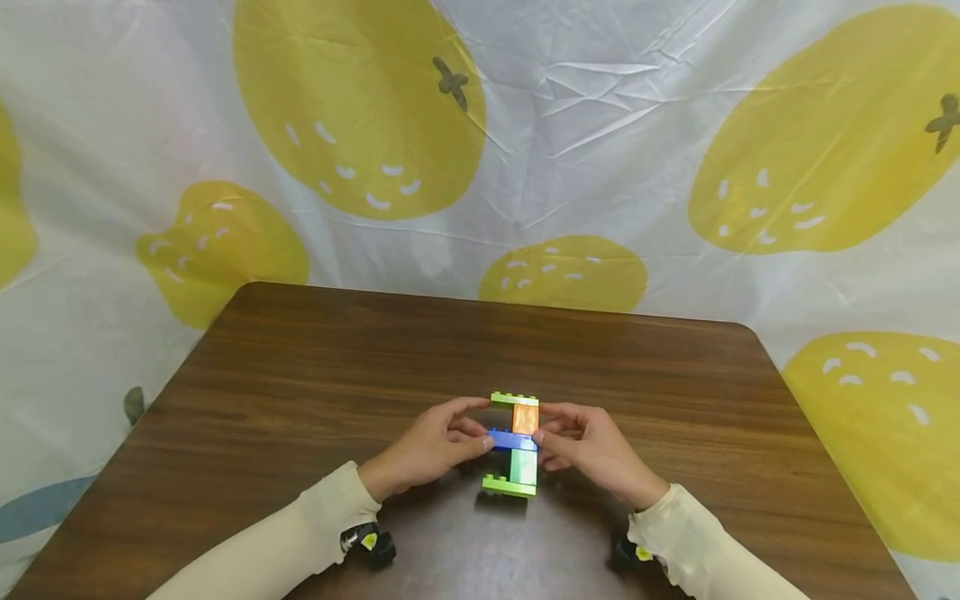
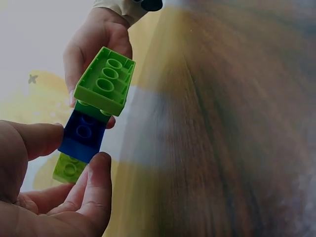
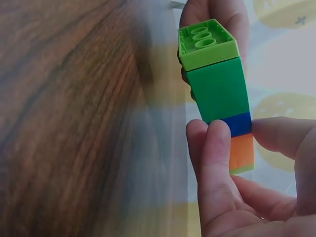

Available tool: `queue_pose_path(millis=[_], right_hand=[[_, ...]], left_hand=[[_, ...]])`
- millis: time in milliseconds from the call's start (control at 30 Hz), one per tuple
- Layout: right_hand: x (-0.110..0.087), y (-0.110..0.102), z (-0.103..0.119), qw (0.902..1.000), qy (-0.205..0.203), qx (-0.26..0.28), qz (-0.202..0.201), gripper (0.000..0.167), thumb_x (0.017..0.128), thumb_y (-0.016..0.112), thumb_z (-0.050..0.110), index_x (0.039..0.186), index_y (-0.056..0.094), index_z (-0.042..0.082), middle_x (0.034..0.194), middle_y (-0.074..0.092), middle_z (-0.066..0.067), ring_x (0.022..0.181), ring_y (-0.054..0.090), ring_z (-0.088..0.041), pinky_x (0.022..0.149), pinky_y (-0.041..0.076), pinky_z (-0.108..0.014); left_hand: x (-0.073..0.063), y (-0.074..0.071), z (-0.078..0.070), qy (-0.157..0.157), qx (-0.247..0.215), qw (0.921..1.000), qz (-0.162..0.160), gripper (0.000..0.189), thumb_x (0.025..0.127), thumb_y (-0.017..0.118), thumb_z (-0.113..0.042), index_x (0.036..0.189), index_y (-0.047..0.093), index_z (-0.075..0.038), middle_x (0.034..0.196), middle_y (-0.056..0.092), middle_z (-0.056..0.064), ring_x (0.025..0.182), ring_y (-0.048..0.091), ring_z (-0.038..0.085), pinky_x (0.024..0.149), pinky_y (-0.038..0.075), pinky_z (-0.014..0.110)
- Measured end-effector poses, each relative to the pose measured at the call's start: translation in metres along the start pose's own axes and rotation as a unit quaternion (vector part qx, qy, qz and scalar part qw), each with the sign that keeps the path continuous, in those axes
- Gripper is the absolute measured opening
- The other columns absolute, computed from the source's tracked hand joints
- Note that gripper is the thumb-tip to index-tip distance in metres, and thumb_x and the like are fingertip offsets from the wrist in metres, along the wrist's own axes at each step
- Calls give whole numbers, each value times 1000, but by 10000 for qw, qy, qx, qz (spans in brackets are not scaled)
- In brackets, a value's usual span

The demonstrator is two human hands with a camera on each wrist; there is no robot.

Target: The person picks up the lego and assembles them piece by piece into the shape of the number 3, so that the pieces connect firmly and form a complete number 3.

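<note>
Both hands hold up a joined stack of toy building bricks over the table, shaped like a letter E facing left. A long blue brick [image 1: 504,440] forms its middle bar, between an orange brick [image 1: 527,419] and a green brick [image 3: 219,89]. Lime bricks cap the two ends; the near lime brick [image 2: 121,91] shows its hollow underside in the left wrist view. My left hand [image 1: 431,446] pinches the blue brick's left end between thumb and fingers. From the other side, my right hand [image 1: 596,450] pinches the blue brick's right end.
The dark wooden table [image 1: 360,358] spreads beneath the hands. Behind it hangs a white cloth [image 1: 577,150] printed with large yellow fruit. Each sleeved wrist carries a small black device, such as the left one [image 1: 367,542].
</note>
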State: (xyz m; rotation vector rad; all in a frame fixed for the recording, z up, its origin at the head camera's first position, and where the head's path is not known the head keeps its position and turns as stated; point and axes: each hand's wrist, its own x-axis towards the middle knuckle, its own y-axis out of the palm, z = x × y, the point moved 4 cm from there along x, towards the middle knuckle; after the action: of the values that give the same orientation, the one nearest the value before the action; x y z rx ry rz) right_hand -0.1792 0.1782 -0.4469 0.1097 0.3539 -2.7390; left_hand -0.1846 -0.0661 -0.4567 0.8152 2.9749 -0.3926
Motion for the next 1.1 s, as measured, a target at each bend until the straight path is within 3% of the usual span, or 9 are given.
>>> queue_pose_path(millis=[567,1100], right_hand=[[17,-5,0,9995,135,-163,219,62,98,75,10,148,48,-14,116,69,-26,86,77,-25,78,66,-41],[21,-4,-10,9975,485,-209,473,64,97,76,13,148,48,-14,113,71,-22,86,77,-24,80,66,-40]], left_hand=[[17,-7,3,-73,270,9995,-146,63,97,78,-26,151,54,-3,109,75,9,90,69,15,71,54,29],[20,-3,12,-306,376,9988,-53,65,96,80,-24,150,55,1,101,76,6,86,69,14,73,55,27]])
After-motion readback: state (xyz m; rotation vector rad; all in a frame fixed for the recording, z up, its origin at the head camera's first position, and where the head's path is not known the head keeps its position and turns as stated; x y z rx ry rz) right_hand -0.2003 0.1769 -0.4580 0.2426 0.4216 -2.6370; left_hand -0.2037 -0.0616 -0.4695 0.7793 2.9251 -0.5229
